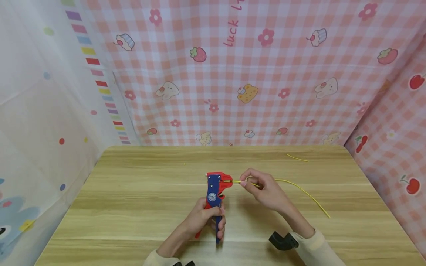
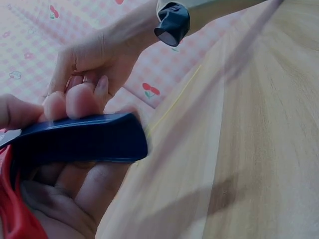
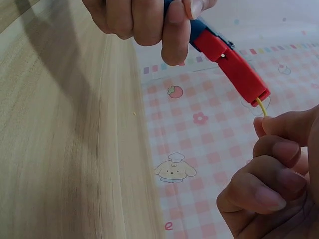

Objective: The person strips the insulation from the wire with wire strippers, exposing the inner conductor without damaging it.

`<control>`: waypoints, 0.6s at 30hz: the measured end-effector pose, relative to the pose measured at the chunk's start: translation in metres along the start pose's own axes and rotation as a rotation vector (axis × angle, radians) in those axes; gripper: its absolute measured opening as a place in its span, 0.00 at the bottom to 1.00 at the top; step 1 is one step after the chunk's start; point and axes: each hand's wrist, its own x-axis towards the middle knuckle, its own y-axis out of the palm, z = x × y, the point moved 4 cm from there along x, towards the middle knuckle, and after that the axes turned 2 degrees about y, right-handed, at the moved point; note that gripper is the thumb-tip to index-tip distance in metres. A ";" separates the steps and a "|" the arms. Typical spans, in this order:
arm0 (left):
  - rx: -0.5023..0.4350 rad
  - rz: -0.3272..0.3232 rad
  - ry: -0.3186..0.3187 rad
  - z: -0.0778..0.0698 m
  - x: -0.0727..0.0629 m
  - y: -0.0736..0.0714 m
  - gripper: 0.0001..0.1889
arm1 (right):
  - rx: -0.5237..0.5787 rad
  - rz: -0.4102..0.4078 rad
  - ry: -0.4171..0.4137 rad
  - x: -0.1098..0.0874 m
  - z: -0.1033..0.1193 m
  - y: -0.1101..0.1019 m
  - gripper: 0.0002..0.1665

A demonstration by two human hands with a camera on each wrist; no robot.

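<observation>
In the head view my left hand (image 1: pixel 208 218) grips the handles of a red and blue wire stripper (image 1: pixel 213 188), its head pointing right. The fingers wrap round the blue handle (image 2: pixel 84 139) in the left wrist view. My right hand (image 1: pixel 264 188) pinches a yellow wire (image 1: pixel 236 181) between thumb and forefinger, just right of the tool. The wire's end sits in the red nose (image 3: pixel 249 82) of the stripper, seen in the right wrist view; how deep it goes is hidden. The wire's long tail (image 1: pixel 309 195) trails over the table to the right.
A short piece of yellow wire (image 1: pixel 297 158) lies near the back edge of the wooden table (image 1: pixel 133 207). A tiny yellow scrap (image 1: pixel 184 164) lies at the back left. Behind the table hangs a pink checked curtain (image 1: pixel 213 74). Black wrist mounts (image 1: pixel 283 241) sit at the sleeves.
</observation>
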 end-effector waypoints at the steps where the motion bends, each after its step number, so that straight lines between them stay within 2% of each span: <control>1: 0.003 0.005 -0.002 0.000 0.000 0.000 0.06 | 0.001 -0.003 -0.003 0.000 0.000 0.000 0.06; 18: -0.017 0.033 0.020 -0.002 -0.001 0.004 0.05 | 0.004 -0.039 -0.112 0.001 -0.002 -0.004 0.02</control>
